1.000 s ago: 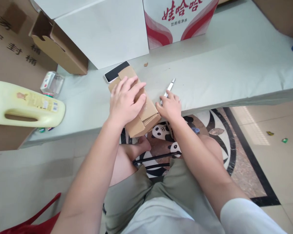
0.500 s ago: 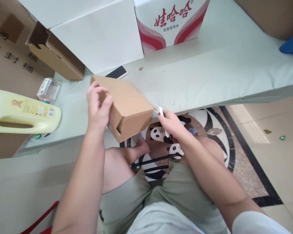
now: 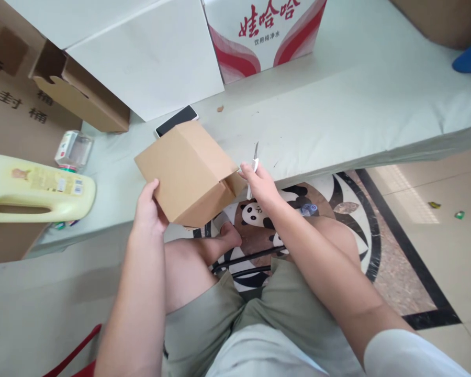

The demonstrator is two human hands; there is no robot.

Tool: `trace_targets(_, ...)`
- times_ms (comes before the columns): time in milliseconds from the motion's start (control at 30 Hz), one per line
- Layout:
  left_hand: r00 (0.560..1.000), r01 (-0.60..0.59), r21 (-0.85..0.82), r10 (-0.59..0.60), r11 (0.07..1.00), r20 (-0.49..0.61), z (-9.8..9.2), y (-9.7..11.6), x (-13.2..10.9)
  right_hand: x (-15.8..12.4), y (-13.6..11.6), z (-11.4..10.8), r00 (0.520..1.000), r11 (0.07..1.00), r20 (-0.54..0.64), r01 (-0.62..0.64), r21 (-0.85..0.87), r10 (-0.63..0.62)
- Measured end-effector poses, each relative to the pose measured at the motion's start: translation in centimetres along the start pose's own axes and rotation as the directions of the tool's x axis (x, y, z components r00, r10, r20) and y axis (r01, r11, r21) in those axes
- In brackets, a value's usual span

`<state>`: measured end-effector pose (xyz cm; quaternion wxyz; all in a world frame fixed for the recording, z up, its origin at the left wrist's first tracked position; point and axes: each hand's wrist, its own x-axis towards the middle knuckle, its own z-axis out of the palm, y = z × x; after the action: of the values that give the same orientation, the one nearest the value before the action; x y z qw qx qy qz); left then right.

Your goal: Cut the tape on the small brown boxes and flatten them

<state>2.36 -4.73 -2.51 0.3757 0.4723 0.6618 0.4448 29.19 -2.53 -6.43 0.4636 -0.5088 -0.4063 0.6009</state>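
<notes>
A brown cardboard box [image 3: 180, 173] is tilted at the table's front edge, above my lap. My left hand [image 3: 149, 207] grips its lower left side, with the thumb on the near face and the other fingers hidden beneath. At the box's right end a flap [image 3: 232, 184] stands slightly apart from the edge. My right hand [image 3: 261, 183] is closed round a white-handled utility knife [image 3: 255, 163], its blade out and pointing away from me. The right fingertips are close to the box's right corner; whether they touch it I cannot tell.
Behind the box a phone [image 3: 176, 121] lies on the cloth-covered table [image 3: 337, 110]. White cartons [image 3: 153, 63] and a red-and-white carton [image 3: 267, 39] stand at the back. On the left are a yellow jug [image 3: 39, 188], a clear plastic bottle [image 3: 74, 149] and an open cardboard box [image 3: 82, 99].
My left hand has moved down along the box and turned it, so another broad face now shows. The knife has come up, with more of its blade visible.
</notes>
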Motion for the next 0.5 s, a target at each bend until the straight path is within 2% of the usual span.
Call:
trace_targets(67, 0.992, 0.109, -0.103, -0.115, 0.989, -0.05, 0.6, 0.6, -1.2, -0.1, -0.2, 0.2, 0.999, 0.999, 0.034, -0.006, 0.041, 0.005)
trace_targets(133, 0.982, 0.154, -0.19, -0.172, 0.97, -0.083, 1.4, 1.4, -2.1, -0.4, -0.3, 0.4, 0.997, 0.998, 0.071, -0.018, 0.065, 0.014)
trace_targets(200, 0.981, 0.139, -0.271, -0.169, 0.952, -0.091, 2.2, 2.4, -2.7, -0.6, -0.3, 0.6, 0.994, 0.996, 0.102, -0.035, 0.08, 0.027)
trace_targets(300, 0.991, 0.117, -0.366, -0.135, 0.923, -0.022, 2.8, 3.6, -3.2, -0.8, 0.0, 0.7, 0.992, 0.997, 0.122, -0.046, 0.055, 0.04)
trace_targets(367, 0.992, 0.124, -0.36, -0.129, 0.925, 0.011, 2.8, 4.1, -3.4, -0.9, 0.2, 0.6, 0.991, 0.998, 0.116, -0.059, 0.003, 0.058)
trace_targets(500, 0.991, 0.103, -0.271, -0.12, 0.957, -0.05, 2.2, 4.7, -3.3, -1.0, 0.6, 0.6, 0.993, 0.996, 0.115, -0.017, -0.089, 0.027)
